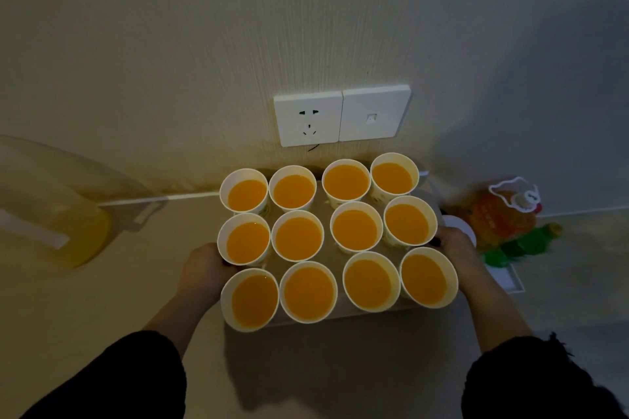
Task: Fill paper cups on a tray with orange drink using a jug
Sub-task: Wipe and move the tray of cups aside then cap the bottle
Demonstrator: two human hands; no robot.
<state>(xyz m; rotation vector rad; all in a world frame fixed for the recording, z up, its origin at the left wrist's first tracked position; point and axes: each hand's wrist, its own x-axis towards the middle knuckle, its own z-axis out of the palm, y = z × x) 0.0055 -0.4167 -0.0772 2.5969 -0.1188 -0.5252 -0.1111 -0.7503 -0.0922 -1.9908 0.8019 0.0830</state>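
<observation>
Since all twelve paper cups (299,239) on the tray (369,315) are already full of orange drink (355,230), we reckon pouring's done, jug (73,224) parked off left, our left hand (204,270) and right hand (454,247) curled round the tray's sides.

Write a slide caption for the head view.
Left hand and right hand hold a tray of twelve cups filled with orange drink; jug at left.

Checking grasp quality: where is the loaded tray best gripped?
Take the tray by its left and right edges, one hand from each side. Twelve full cups cover its top, leaving only edges free; a two-sided hold likely keeps it level. The left hand and right hand grip there.
</observation>
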